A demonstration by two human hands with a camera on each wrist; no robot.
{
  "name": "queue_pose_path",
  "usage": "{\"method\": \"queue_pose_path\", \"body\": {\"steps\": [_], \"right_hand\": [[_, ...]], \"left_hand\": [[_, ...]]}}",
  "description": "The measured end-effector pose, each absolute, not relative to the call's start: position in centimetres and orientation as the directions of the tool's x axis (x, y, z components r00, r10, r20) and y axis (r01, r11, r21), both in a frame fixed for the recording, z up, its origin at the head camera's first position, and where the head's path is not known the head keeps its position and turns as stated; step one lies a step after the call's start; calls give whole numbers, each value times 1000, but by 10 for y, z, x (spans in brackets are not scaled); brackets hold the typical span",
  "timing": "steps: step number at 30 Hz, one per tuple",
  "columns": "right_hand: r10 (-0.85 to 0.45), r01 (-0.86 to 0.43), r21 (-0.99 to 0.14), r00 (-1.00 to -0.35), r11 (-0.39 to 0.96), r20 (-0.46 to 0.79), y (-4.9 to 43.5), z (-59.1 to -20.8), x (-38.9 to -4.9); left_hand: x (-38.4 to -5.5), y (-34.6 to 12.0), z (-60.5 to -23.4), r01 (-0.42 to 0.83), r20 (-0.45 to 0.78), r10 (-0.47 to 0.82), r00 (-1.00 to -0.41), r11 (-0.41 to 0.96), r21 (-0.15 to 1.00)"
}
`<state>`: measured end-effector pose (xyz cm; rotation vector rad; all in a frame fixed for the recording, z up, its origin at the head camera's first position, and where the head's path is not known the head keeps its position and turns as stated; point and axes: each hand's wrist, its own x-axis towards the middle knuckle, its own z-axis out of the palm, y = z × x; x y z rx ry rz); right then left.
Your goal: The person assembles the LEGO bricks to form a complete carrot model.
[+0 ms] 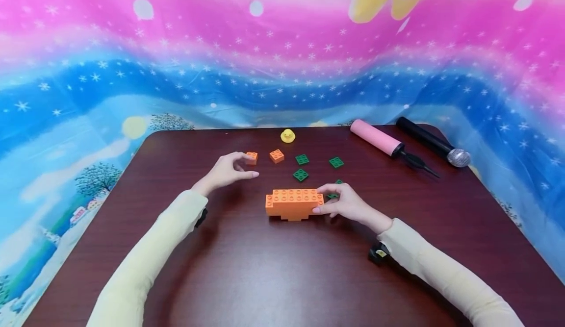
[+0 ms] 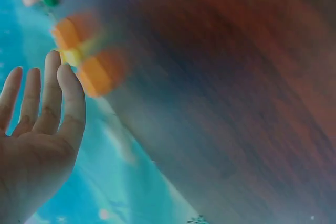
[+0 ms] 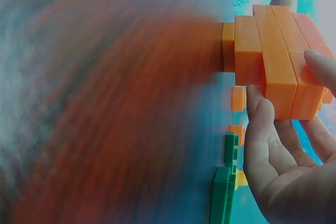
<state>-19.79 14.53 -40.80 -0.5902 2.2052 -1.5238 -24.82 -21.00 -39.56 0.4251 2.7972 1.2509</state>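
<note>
Between thumb and fingers, my right hand [image 1: 348,203] grips the right end of a stepped block of joined orange toy bricks [image 1: 294,202]. The right wrist view shows several layers in this block [image 3: 278,72], narrower toward the bottom. My left hand [image 1: 227,169] reaches to a small orange brick [image 1: 253,159], its fingertips at the brick's left side and the thumb held apart. In the left wrist view the fingers [image 2: 51,93] look fairly straight beside the blurred bricks. A second small orange brick [image 1: 276,156] lies just to the right.
Green flat bricks [image 1: 300,174] lie behind the block, one [image 1: 333,196] partly hidden by my right hand. A yellow rubber duck [image 1: 288,136] sits near the far edge. At the far right lie a pink hand pump [image 1: 377,138] and a black microphone [image 1: 430,140].
</note>
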Motion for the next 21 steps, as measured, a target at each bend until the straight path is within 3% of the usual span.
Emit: {"method": "queue_pose_path", "body": {"steps": [10, 21], "right_hand": [[-558, -126, -944, -827, 306, -71, 148, -411, -199], [-558, -114, -944, -826, 309, -83, 148, -411, -201]], "left_hand": [[-292, -216, -418, 119, 3, 185, -983, 619, 776], [-300, -217, -420, 51, -62, 156, -986, 628, 776]]}}
